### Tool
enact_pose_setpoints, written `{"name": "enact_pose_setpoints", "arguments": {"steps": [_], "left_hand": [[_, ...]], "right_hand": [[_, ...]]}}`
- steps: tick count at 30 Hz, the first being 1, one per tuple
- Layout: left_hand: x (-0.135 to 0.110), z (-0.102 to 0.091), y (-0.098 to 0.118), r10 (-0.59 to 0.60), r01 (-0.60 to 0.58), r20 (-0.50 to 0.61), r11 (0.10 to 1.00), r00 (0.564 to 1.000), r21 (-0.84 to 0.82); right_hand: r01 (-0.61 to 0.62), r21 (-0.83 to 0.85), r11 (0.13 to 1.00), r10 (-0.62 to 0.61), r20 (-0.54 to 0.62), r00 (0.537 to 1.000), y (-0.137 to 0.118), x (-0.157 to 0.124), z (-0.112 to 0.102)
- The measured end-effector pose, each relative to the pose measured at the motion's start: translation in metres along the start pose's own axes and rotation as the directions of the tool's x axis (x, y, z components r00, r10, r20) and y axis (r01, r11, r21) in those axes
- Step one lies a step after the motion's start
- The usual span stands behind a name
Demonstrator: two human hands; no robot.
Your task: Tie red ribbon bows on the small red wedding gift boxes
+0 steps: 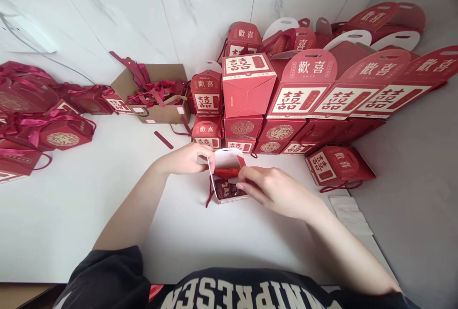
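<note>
A small red gift box (233, 199) with a white inside stands unfolded at the top on the table before me. Dark red packets (223, 188) with light print and a bright red piece (226, 172) lie inside it. My left hand (189, 159) pinches the box's left flap between thumb and fingers. At the box's right side is my right hand (274, 187), its fingers bent at the right flap and the opening; whether they hold the flap or something inside is hidden. A dark red cord (209, 193) hangs from the box's left side.
Stacked red gift boxes (246, 85) line the wall ahead and to the right. An open cardboard box (161, 114) holds red ribbons. Ribbon-tied boxes (64, 130) are piled on the left. One box (339, 165) and white paper (350, 214) lie at right.
</note>
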State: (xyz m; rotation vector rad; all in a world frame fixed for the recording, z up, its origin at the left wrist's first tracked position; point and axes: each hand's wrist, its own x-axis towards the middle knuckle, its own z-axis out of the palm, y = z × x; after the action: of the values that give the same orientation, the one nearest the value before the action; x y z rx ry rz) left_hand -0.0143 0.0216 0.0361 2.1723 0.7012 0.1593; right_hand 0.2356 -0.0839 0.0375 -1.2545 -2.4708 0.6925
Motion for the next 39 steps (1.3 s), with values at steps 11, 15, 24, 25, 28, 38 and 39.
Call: {"name": "enact_pose_setpoints", "arguments": {"steps": [11,15,24,25,28,38,39], "left_hand": [[-0.001,0.0,0.0,-0.007,0.008,-0.01,0.999,1.0,0.045],[-0.002,-0.001,0.0,-0.017,0.018,-0.011,0.998,1.0,0.06],[-0.002,-0.001,0.003,-0.027,0.028,-0.015,0.997,1.0,0.077],[-0.002,0.0,0.004,-0.031,0.032,-0.015,0.997,0.999,0.072],[-0.003,0.0,0.004,-0.033,0.034,-0.01,0.996,0.999,0.086],[0.0,0.013,0.012,-0.057,0.065,-0.08,0.993,0.995,0.096],[0.001,0.016,0.011,-0.051,0.059,-0.09,0.994,0.995,0.095]], "right_hand": [[-0.107,-0.116,0.987,0.098,-0.08,0.992,0.02,-0.012,-0.019],[-0.146,-0.078,0.986,0.142,-0.049,0.989,0.02,-0.012,-0.02],[-0.127,-0.036,0.991,0.126,-0.031,0.992,0.019,-0.012,-0.02],[-0.117,-0.028,0.993,0.116,-0.033,0.993,0.017,-0.012,-0.02],[-0.088,0.005,0.996,0.088,-0.023,0.996,0.014,-0.012,-0.021],[0.042,0.116,0.992,-0.044,0.016,0.999,0.008,-0.008,-0.016],[0.053,0.115,0.992,-0.059,0.046,0.997,0.008,-0.007,-0.014]]}}
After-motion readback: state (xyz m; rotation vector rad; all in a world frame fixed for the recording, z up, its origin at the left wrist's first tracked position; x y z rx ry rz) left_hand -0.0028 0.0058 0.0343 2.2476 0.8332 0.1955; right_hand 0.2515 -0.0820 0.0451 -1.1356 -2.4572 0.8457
